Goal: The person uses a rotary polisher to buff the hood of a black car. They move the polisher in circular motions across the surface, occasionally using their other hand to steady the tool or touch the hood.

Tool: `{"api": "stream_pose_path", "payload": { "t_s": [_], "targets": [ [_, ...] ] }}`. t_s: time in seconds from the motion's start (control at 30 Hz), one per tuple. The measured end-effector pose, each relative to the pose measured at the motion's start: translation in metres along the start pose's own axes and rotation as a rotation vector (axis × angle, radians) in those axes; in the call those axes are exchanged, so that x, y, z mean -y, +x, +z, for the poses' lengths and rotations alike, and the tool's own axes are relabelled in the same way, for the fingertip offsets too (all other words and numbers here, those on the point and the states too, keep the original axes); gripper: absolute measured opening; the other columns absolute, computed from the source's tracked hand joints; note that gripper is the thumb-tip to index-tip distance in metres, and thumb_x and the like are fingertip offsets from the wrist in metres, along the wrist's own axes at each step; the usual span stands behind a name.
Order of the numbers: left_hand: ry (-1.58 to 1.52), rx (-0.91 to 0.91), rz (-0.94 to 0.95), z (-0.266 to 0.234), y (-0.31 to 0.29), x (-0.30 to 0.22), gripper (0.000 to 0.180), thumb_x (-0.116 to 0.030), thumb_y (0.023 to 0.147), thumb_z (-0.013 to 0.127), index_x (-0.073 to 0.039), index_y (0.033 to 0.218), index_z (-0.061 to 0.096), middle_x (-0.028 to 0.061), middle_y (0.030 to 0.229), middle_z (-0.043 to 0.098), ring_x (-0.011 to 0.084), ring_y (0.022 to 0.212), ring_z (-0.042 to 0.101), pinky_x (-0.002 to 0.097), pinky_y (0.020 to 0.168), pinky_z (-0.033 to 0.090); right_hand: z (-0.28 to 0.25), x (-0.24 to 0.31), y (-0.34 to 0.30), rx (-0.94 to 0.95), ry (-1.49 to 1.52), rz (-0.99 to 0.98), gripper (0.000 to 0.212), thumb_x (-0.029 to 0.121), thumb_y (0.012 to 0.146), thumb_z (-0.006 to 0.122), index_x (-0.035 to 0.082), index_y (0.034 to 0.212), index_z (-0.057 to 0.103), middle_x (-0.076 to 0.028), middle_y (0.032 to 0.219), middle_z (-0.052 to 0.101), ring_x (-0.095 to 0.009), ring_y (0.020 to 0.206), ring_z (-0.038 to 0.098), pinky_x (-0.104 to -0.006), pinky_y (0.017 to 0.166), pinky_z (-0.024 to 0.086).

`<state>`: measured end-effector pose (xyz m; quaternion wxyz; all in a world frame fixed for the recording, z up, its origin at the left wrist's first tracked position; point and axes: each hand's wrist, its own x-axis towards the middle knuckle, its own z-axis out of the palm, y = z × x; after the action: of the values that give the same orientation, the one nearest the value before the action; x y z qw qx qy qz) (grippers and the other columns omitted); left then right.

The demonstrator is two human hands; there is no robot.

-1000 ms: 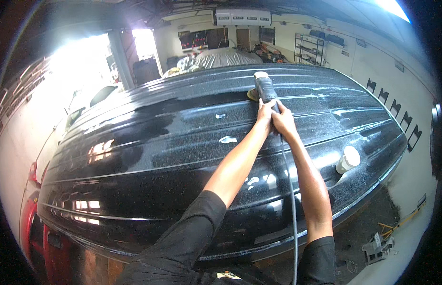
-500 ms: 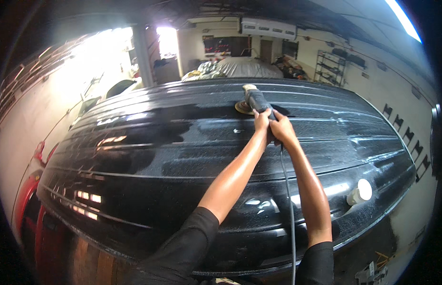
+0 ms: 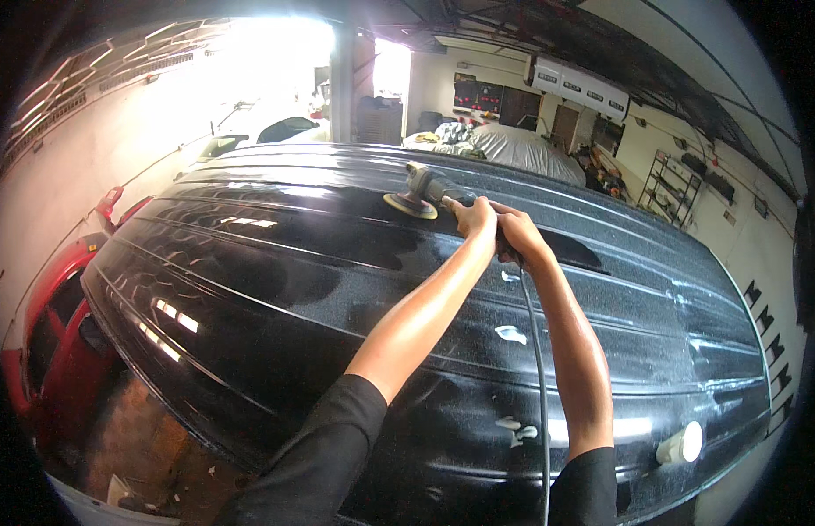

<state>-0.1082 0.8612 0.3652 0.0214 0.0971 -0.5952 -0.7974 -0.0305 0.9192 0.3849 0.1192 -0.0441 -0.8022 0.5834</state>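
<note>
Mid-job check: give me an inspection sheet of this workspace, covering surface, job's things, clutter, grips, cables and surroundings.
Surface: black ribbed vehicle roof, glossy, with pale polish smears.
Job's things: polisher, its pad flat on the roof.
Clutter: white bottle lying near the right edge of the roof.
Grips: left hand and right hand both closed on the polisher's handle.
Cables: power cord trailing back along the right forearm.
Surroundings: red car on the left, covered car behind, wall shelves.

The glossy black ribbed vehicle roof (image 3: 320,289) is speckled with white flecks; the grey handheld polishing machine (image 3: 422,188) carries a yellow pad.
</note>
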Motion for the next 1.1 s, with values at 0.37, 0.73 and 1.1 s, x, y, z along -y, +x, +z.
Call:
{"api": "stream_pose_path", "payload": {
  "t_s": [0.37,0.73,1.1],
  "targets": [
    [0.096,0.09,-0.199,0.076,-0.039,-0.022,0.091,-0.021,0.092,0.05,-0.022,0.158,-0.011,0.039,0.124,0.057,0.049,0.108,0.064,0.0532,0.099,0.051,-0.11,-0.018,0.041,-0.065,-0.819,-0.377,0.04,0.014,0.095,0.048,0.006,0.13,0.065,-0.012,0.101,0.072,-0.014,0.081,0.067,-0.031,0.074,0.055],
    [-0.52,0.293,-0.72,0.159,-0.094,-0.026,0.084,-0.026,0.094,0.047,-0.019,0.159,-0.006,0.0377,0.131,0.05,0.0438,0.118,0.059,0.0509,0.094,0.054,-0.166,0.05,-0.021,-0.293,-0.843,-0.036,0.036,0.021,0.095,0.05,0.01,0.123,0.07,-0.017,0.096,0.073,-0.021,0.079,0.07,-0.0357,0.069,0.056],
    [-0.341,0.247,-0.316,0.123,0.019,-0.039,0.094,-0.021,0.087,0.052,-0.023,0.159,-0.008,0.0373,0.121,0.059,0.0455,0.1,0.068,0.0528,0.083,0.058,-0.104,0.061,0.055,-0.05,-1.111,-0.196,0.018,0.01,0.087,0.058,-0.001,0.094,0.071,-0.02,0.089,0.072,-0.031,0.078,0.073,-0.04,0.071,0.058]
  ]
}}
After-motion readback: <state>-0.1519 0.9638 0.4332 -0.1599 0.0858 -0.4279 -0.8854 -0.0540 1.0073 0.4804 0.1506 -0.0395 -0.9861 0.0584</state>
